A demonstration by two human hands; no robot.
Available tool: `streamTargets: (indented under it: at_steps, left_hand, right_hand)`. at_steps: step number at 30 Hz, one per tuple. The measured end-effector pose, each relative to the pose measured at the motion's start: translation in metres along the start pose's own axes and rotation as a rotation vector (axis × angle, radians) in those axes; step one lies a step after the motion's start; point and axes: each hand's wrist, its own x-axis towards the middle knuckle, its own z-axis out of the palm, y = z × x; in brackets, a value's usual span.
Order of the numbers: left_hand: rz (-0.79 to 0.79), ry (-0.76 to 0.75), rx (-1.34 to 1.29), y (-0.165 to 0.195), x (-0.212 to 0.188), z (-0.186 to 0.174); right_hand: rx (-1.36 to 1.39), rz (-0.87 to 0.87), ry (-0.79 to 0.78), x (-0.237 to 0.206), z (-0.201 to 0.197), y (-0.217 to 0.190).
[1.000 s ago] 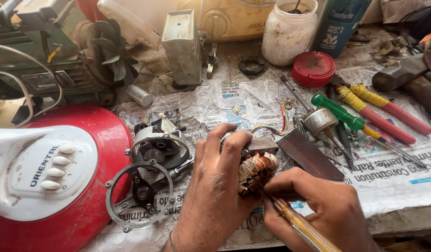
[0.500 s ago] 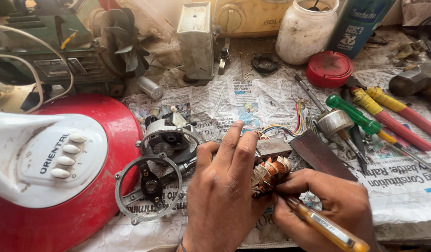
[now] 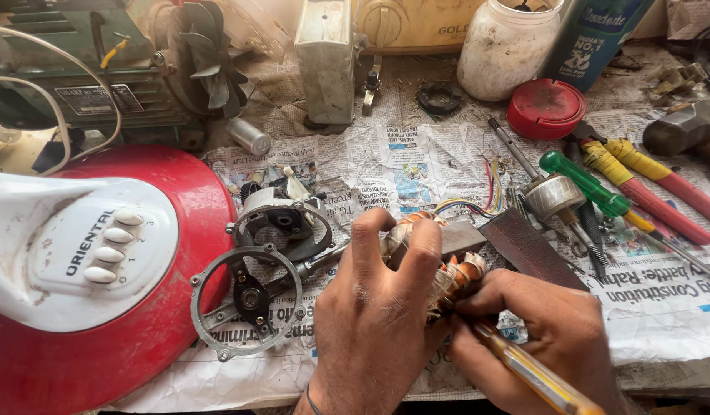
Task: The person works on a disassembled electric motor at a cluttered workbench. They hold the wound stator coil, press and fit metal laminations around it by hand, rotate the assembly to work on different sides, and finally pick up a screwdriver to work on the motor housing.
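Note:
My left hand [image 3: 374, 323] grips a small motor stator [image 3: 455, 265] with copper windings, holding it down on the newspaper [image 3: 385, 165] near the bench's front edge. Coloured wires [image 3: 478, 196] run from it toward the back. My right hand [image 3: 539, 334] holds a yellow clear-handled screwdriver [image 3: 535, 376], its tip pressed into the windings just right of my left fingers. The tip itself is hidden between the hands.
A red and white fan base [image 3: 93, 269] fills the left. Motor housing parts [image 3: 255, 269] lie beside my left hand. At right lie a rotor with shaft [image 3: 551, 192], a green screwdriver [image 3: 589, 184], pliers [image 3: 662, 184] and a hammer [image 3: 685, 127]. A white jar [image 3: 505, 50] and red lid [image 3: 547, 107] stand behind.
The view has shifted slightly, so the bench items sit further right. Both hands stay on the stator, and the screwdriver remains pressed into the windings with small movements.

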Motion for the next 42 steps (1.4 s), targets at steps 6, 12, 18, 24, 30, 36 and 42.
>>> streamTargets:
  at_steps: [6, 12, 18, 24, 30, 36, 42]
  left_hand:
    - [-0.011, -0.015, -0.015, -0.0003, 0.0015, -0.0002]
    - [0.007, -0.004, -0.009, 0.0004, 0.0021, -0.0004]
    - [0.014, -0.001, -0.002, 0.0016, 0.0027, -0.0005]
    - [0.012, -0.007, 0.000, 0.0016, 0.0026, -0.0006]
    - [0.000, -0.016, 0.008, 0.0019, 0.0037, -0.0001]
    - [0.007, -0.020, -0.014, 0.0013, 0.0038, -0.0007]
    - [0.015, -0.015, -0.003, 0.0012, 0.0032, -0.0007]
  right_hand:
    - [0.015, 0.021, -0.012, -0.0013, -0.0009, 0.0034]
    - [0.056, 0.006, -0.032, -0.0012, -0.0022, 0.0054]
    - [0.073, 0.017, -0.034, -0.0010, -0.0017, 0.0064]
    - [0.198, 0.043, -0.064, 0.0009, -0.0040, 0.0058]
    - [0.184, 0.012, -0.083, 0.0024, -0.0038, 0.0068]
    - [0.155, -0.015, -0.085, 0.0024, -0.0049, 0.0101]
    - [0.151, -0.021, -0.060, 0.0029, -0.0043, 0.0074]
